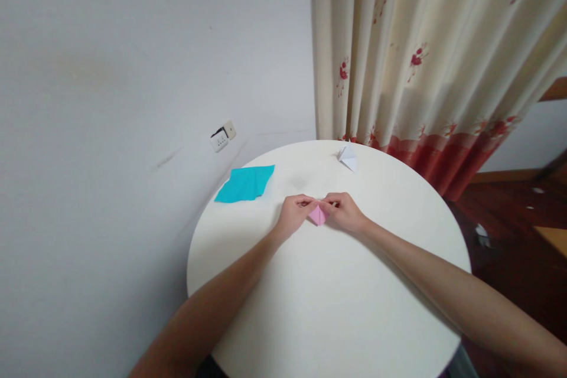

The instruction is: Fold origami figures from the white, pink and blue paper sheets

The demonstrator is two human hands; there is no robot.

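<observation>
A small folded pink paper (318,215) is held between my two hands over the middle of the round table. My left hand (296,212) pinches its left edge, thumb and fingers pressed together. On the other side my right hand (343,211) grips the right edge in the same way. The paper's lower part comes to a point, with a crease down its middle; its upper part is hidden by my fingers. A creased blue paper sheet (244,183) lies to the left of my hands, and a folded white paper (348,157) sits farther back, to the right.
The white round table (328,307) stands close to a wall with a socket (219,141). A flowered curtain (398,71) hangs behind its far right edge. Scraps of white paper (482,231) lie on the dark floor at right.
</observation>
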